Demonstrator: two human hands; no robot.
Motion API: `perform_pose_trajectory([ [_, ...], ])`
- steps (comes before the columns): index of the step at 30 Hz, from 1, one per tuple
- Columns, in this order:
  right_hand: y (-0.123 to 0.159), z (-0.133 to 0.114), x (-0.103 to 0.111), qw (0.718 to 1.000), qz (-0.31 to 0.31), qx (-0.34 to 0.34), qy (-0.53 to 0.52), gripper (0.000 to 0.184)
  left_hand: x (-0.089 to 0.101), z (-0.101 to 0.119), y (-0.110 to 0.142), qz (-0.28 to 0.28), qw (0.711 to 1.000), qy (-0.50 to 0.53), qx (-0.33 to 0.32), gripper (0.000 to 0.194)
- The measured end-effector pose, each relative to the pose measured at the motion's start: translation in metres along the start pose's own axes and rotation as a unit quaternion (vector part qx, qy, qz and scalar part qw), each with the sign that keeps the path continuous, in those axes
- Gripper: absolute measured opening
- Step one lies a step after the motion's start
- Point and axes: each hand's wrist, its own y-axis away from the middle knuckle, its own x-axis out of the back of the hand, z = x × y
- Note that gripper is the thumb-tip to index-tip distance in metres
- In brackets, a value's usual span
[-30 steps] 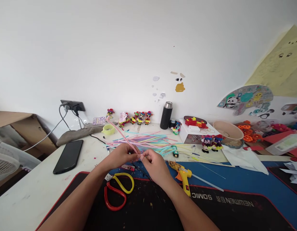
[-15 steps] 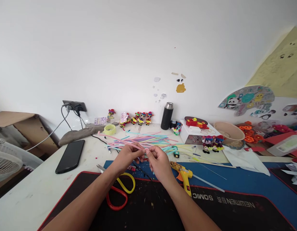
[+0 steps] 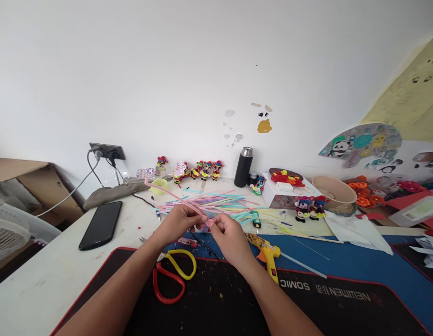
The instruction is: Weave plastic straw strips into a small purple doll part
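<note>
My left hand (image 3: 181,220) is closed on a pink pipe cleaner (image 3: 169,193), whose long bent end sticks out up and to the left. Close beside it, my right hand (image 3: 226,234) pinches the same pipe cleaner at its near end, where the fingers hide its shape. Both hands are above the blue mat, fingertips almost touching. Beyond them spreads a loose pile of pastel pipe cleaners (image 3: 216,200). Below my left hand are scissors (image 3: 184,277) with one red and one yellow handle.
A yellow glue gun (image 3: 270,255) lies right of my right hand. Behind stand a black flask (image 3: 244,168), several small figures (image 3: 206,171) and a white box (image 3: 272,192). A phone (image 3: 101,226) lies at left, a beige bowl (image 3: 334,188) at right.
My hands have shifted slightly left, still together. The pink pipe cleaner's free end has risen and now points more steeply up.
</note>
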Motion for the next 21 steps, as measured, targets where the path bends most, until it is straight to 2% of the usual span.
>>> perform_pose_trajectory([
  [3,0.002,-0.001,-0.001,0.998,-0.019,0.012,0.058,0.014,0.001,-0.001,0.002,-0.025,0.998,-0.056,-0.008,0.028],
  [7,0.003,0.001,-0.003,0.997,-0.029,0.007,0.066,0.011,0.003,0.000,0.003,-0.047,0.996,-0.073,-0.016,0.025],
  [11,0.002,0.002,-0.002,0.999,-0.021,-0.001,0.038,0.011,0.004,0.003,0.003,-0.065,0.998,0.013,0.016,0.029],
  [15,-0.001,0.002,-0.001,0.999,-0.006,-0.012,-0.032,0.018,-0.002,0.005,0.002,-0.065,0.991,0.108,0.045,0.031],
  [21,-0.003,-0.003,0.001,0.986,-0.007,-0.039,-0.164,0.034,-0.018,-0.003,-0.002,0.005,0.966,0.250,0.059,0.041],
])
